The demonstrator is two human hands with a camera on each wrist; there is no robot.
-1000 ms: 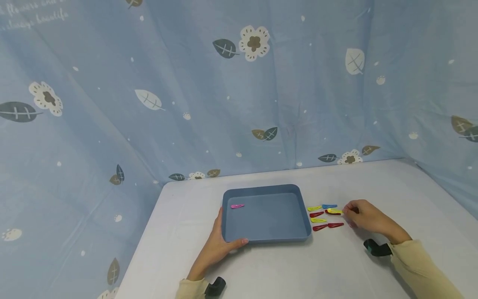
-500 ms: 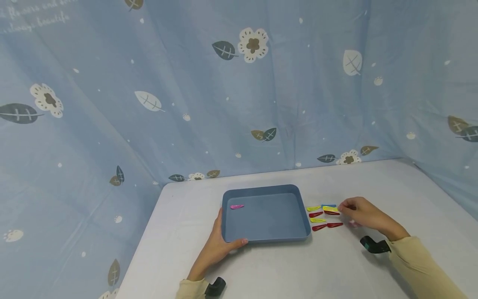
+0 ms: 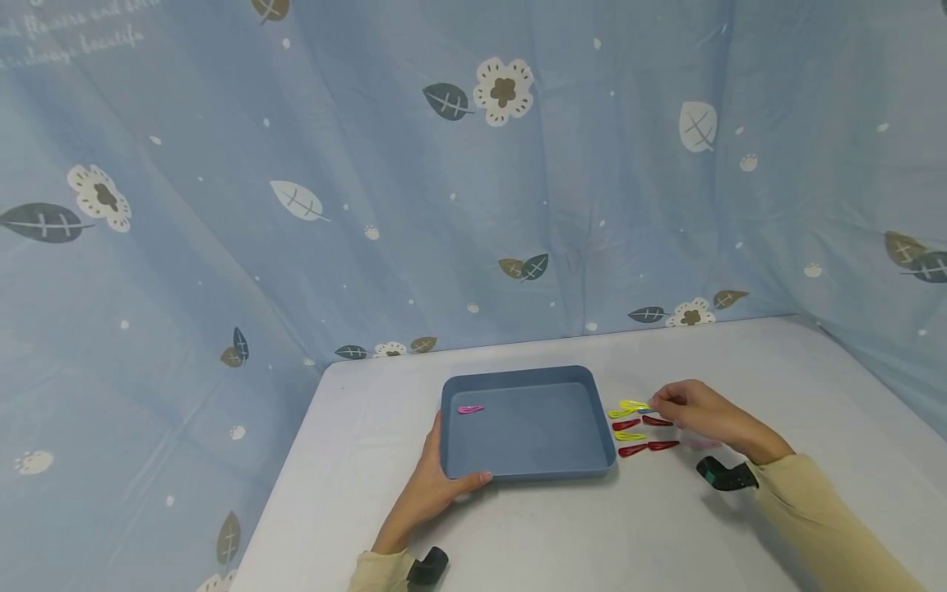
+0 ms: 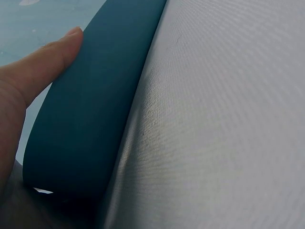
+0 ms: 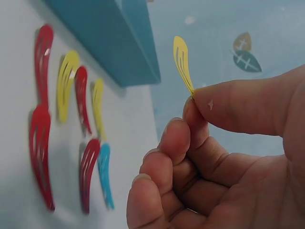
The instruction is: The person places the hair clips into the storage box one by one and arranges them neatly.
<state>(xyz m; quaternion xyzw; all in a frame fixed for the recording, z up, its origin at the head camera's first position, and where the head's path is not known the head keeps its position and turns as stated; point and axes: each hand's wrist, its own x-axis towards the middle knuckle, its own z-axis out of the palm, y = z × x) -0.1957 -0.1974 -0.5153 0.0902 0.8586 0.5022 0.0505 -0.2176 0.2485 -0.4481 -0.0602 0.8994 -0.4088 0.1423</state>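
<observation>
My right hand (image 3: 699,409) pinches a yellow snap hair clip (image 5: 181,59) by its narrow end, between thumb and index finger, above the table. Beneath it lie several more clips: red ones (image 5: 39,143), yellow ones (image 5: 67,86) and a blue one (image 5: 105,174). To their left is a blue-grey tray (image 3: 533,473), and my left hand (image 3: 427,492) holds its near left corner. The left thumb lies along the tray's front wall, seen in the left wrist view too; the other fingers are mostly hidden at the left side. Inside the tray rests one pink hair clip (image 3: 469,409).
Something pink (image 3: 703,443) lies on the white table (image 3: 562,534), partly behind the right hand. A blue patterned curtain (image 3: 414,164) hangs behind and at both sides. Each wrist carries a black camera mount (image 3: 725,474).
My right hand has lifted the yellow clip off a red one and carried it left and back, past the blue clip toward the tray. The left hand and tray stay put.
</observation>
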